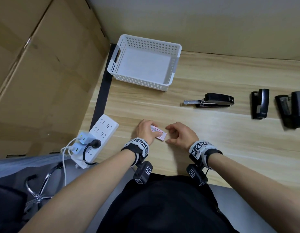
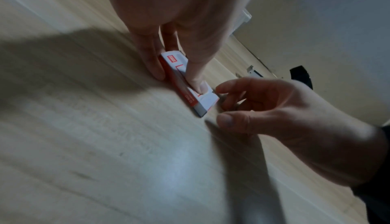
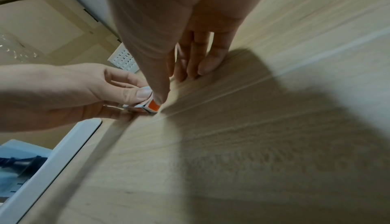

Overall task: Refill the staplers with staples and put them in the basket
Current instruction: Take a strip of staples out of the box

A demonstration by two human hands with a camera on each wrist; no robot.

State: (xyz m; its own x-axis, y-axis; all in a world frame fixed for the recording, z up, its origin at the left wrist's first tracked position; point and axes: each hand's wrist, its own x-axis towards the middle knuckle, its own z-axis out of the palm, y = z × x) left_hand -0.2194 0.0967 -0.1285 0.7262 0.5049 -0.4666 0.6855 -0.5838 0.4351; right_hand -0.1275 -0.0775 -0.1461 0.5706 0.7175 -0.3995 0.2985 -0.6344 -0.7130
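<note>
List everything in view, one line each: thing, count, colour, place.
basket: 1, white perforated, far left of the desk, nothing in it.
staplers: 3, black; one mid-desk with its metal tray slid out, two at the right edge.
staple box: 1, white and red, on the desk near the front edge.
power strip: 1, white, front left corner, plugs and cables in it.
cardboard boxes: brown, left of the desk.
desk: 1, light wood.
left hand: fingers pinch the staple box.
right hand: fingers curled beside the box's end, holding nothing.

three black staplers (image 1: 214,100), basket (image 1: 169,84) empty
</note>
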